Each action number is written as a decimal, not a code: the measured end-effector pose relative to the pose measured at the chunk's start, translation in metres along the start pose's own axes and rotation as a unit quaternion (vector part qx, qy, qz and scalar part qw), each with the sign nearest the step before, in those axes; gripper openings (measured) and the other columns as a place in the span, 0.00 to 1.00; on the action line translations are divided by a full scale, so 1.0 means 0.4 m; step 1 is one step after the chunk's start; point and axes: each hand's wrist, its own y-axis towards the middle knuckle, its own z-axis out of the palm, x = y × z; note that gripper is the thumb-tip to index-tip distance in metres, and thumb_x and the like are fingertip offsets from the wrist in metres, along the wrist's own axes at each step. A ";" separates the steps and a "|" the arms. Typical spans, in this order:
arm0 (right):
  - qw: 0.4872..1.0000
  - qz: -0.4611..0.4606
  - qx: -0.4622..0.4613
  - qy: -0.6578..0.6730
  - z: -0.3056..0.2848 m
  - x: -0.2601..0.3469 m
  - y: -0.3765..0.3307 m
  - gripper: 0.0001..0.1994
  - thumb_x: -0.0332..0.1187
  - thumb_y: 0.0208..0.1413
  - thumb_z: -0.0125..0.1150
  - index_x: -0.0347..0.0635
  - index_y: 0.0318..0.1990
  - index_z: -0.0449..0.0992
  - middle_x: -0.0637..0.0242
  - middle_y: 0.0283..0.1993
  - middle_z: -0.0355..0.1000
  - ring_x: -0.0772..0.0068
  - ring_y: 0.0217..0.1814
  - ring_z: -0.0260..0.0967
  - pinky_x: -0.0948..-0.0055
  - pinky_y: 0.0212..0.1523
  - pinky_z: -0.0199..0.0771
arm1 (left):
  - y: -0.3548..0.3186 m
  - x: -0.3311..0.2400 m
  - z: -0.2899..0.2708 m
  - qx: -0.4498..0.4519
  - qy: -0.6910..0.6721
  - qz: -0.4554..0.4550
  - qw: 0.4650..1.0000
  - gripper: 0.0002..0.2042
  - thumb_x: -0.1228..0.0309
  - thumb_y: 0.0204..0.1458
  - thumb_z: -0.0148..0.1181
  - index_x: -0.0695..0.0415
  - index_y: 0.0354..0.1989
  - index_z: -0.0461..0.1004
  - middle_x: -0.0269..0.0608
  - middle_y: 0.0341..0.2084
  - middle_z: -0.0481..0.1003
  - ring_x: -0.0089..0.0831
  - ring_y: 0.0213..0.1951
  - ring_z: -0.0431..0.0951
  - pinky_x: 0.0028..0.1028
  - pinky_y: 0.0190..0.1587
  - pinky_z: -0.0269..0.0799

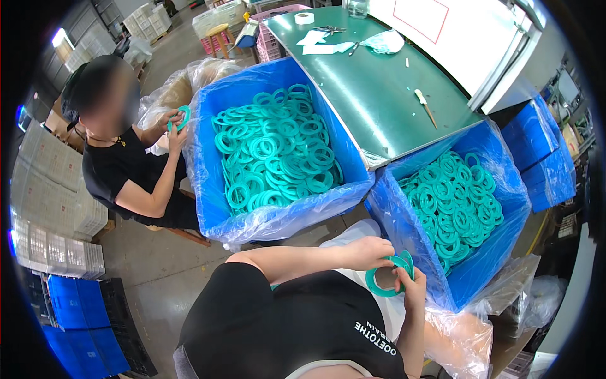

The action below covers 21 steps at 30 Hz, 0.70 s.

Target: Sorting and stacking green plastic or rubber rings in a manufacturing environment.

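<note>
Teal ring (389, 273) between both closed hands (391, 268)

2 lined bins of rings flank the table's (379, 107) corner: one bin (208, 126) left (a co-worker (126, 170) beside it), the other bin (480, 265) right, before both hands.

Hidden or unclear items:
- Teal ring (390, 278): near arc covered by the right hand (413, 292); far edge partly behind the left hand (369, 251).
- Right-hand bin (470, 278): lower rings buried under the top layer; count cannot be told.
- Left-hand bin (208, 189): base hidden by its plastic liner.
- Worktop (372, 95): far end covered by a white board (467, 38); small tools on it too small to identify.
- Co-worker's hands (173, 126): grip on their ring unclear.
</note>
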 end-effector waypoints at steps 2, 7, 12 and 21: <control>0.998 -0.012 -0.025 0.049 -0.015 -0.019 -0.012 0.09 0.34 0.53 0.58 0.35 0.29 0.75 0.70 0.16 0.68 0.81 0.17 0.62 0.82 0.21 0.56 | 0.023 0.012 0.018 -0.048 0.176 0.112 0.977 0.09 0.66 0.54 0.53 0.60 0.30 0.71 0.42 0.23 0.69 0.37 0.27 0.72 0.34 0.32 0.66; 0.989 -0.072 -0.115 0.061 -0.154 -0.002 -0.132 0.06 0.31 0.51 0.58 0.37 0.28 0.73 0.68 0.21 0.69 0.78 0.21 0.66 0.81 0.24 0.64 | 0.086 0.023 0.037 -0.068 -0.390 -0.136 0.908 0.11 0.67 0.58 0.45 0.60 0.32 0.71 0.31 0.20 0.66 0.19 0.22 0.65 0.21 0.23 0.60; 0.711 -0.354 -0.399 0.457 -0.543 -0.038 -0.323 0.18 0.36 0.56 0.56 0.37 0.52 0.67 0.69 0.38 0.67 0.78 0.39 0.63 0.76 0.42 0.66 | 0.035 -0.018 0.087 0.101 -0.468 -0.291 0.828 0.10 0.66 0.57 0.46 0.58 0.35 0.72 0.27 0.22 0.67 0.13 0.23 0.61 0.14 0.22 0.55; 0.867 -0.151 -0.058 0.471 -0.217 -0.106 -0.138 0.21 0.45 0.63 0.41 0.31 0.42 0.69 0.61 0.37 0.70 0.72 0.38 0.66 0.75 0.39 0.69 | 0.066 -0.039 0.133 0.087 -0.468 -0.270 0.837 0.12 0.68 0.55 0.48 0.58 0.43 0.74 0.27 0.27 0.71 0.15 0.28 0.68 0.16 0.32 0.63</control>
